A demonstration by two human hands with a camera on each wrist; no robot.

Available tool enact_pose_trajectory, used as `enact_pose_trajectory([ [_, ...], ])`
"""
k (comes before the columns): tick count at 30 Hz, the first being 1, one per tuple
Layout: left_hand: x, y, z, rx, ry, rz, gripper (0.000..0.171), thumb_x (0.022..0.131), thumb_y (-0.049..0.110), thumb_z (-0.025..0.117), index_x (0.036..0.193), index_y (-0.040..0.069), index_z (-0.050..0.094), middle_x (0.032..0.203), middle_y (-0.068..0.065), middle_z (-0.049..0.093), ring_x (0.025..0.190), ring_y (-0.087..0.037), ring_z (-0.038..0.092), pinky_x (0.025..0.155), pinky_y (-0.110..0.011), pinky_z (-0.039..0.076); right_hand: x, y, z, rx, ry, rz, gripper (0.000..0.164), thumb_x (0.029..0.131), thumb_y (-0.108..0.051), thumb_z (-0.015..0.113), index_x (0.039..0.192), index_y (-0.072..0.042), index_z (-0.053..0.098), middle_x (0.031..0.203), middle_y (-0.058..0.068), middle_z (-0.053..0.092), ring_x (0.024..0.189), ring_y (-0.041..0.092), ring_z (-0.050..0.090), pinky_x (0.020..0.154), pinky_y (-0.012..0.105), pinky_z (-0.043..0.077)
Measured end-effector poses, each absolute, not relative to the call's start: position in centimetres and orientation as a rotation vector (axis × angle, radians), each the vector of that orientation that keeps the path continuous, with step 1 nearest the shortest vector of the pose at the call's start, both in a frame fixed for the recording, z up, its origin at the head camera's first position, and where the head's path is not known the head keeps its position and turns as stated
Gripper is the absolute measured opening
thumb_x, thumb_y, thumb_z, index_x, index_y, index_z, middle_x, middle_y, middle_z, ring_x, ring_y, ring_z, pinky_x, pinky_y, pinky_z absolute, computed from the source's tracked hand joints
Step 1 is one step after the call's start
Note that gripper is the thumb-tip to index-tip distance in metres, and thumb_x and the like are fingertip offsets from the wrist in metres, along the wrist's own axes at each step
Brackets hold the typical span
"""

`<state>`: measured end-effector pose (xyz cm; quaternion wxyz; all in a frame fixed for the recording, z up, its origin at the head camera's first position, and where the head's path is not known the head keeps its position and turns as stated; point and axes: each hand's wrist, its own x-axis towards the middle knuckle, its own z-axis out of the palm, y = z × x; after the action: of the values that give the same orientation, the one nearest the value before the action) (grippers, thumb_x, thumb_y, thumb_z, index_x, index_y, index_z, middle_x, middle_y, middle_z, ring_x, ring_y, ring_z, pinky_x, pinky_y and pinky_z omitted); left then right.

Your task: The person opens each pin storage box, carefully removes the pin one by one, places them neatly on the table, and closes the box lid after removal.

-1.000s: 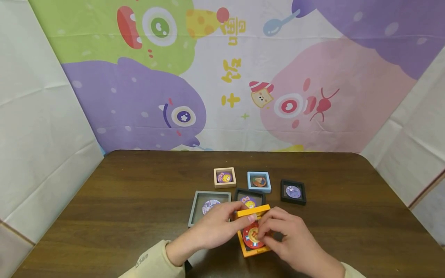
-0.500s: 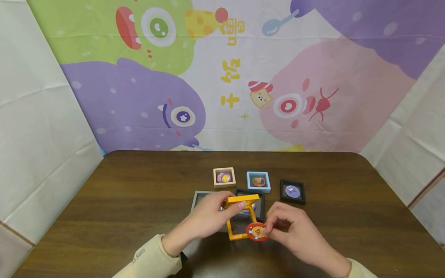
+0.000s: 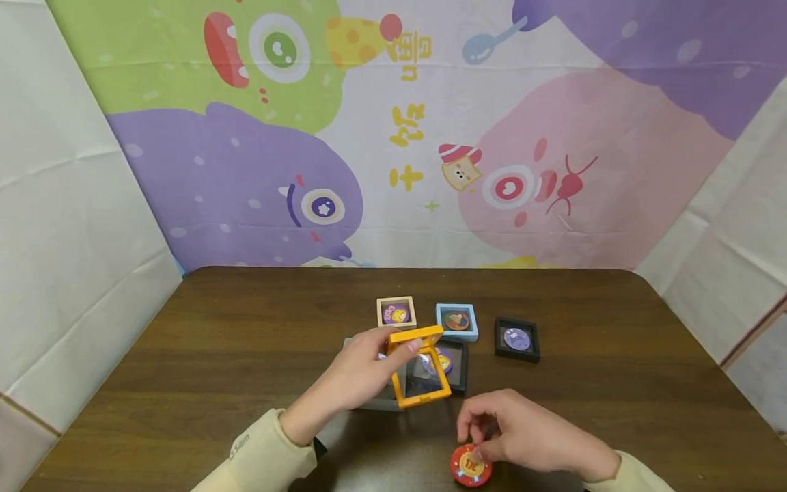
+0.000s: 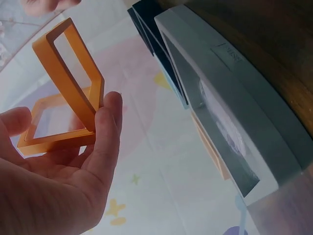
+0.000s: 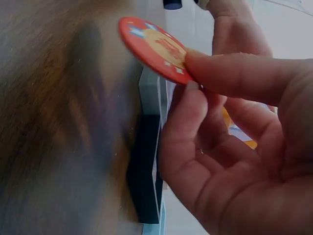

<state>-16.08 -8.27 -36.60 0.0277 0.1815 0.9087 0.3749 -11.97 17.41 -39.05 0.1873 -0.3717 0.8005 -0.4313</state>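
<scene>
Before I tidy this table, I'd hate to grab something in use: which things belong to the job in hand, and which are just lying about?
In use:
yellow frame, open, held by the left hand
red disc, pinched by the right hand

Apparently lying about:
cream frame
blue frame
small black frame
larger black frame
grey frame

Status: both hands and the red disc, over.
Left hand holding opened orange frame. Right hand pinching red disc above table. In head view, orange frame overlaps grey frame, nearer black frame.

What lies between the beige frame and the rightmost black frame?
The blue frame, with bare table on either side of it; the head view shows this.
</scene>
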Motion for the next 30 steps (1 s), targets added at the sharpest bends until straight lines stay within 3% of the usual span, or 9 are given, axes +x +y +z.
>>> enact_pose_trajectory([
  [6, -16.1, -8.2, -36.4, 0.555, 2.784, 1.181, 0.051, 0.087, 0.065, 0.041, 0.105, 0.021, 0.061, 0.085, 0.005, 0.057, 0.076, -0.015, 0.051, 0.061, -0.033, 0.043, -12.2, 17.4, -39.6, -1.026, 2.288, -1.082, 0.024, 0.074, -0.009, 0.07, 0.089, -0.023, 0.059, 0.071, -0.011, 0.052, 0.066, 0.002, 0.05, 0.059, 0.025, 0.046],
  [15, -16.1, -8.2, -36.2, 0.563, 2.772, 1.164, 0.051, 0.087, 0.065, 0.04, 0.107, 0.021, 0.059, 0.087, 0.005, 0.056, 0.078, -0.015, 0.051, 0.063, -0.033, 0.043, -12.6, 17.2, -40.2, -0.891, 2.364, -1.014, 0.024, 0.07, -0.011, 0.074, 0.087, -0.021, 0.059, 0.069, -0.008, 0.053, 0.062, 0.004, 0.048, 0.057, 0.024, 0.043],
  [23, -15.9, -8.2, -36.2, 0.6, 2.773, 1.169, 0.046, 0.088, 0.064, 0.04, 0.097, 0.023, 0.058, 0.082, 0.004, 0.055, 0.075, -0.015, 0.05, 0.062, -0.033, 0.043, -12.5, 17.1, -40.7, -0.862, 2.418, -0.976, 0.028, 0.068, -0.005, 0.073, 0.085, -0.019, 0.057, 0.066, -0.01, 0.052, 0.059, 0.003, 0.047, 0.055, 0.024, 0.043],
  [30, -15.8, -8.2, -36.5, 0.606, 2.762, 1.173, 0.044, 0.088, 0.064, 0.041, 0.09, 0.023, 0.056, 0.078, 0.001, 0.054, 0.071, -0.015, 0.049, 0.058, -0.032, 0.04, -12.4, 17.0, -40.8, -0.826, 2.456, -0.957, 0.026, 0.067, -0.009, 0.076, 0.082, -0.02, 0.056, 0.064, -0.01, 0.052, 0.057, 0.003, 0.047, 0.053, 0.024, 0.043],
])
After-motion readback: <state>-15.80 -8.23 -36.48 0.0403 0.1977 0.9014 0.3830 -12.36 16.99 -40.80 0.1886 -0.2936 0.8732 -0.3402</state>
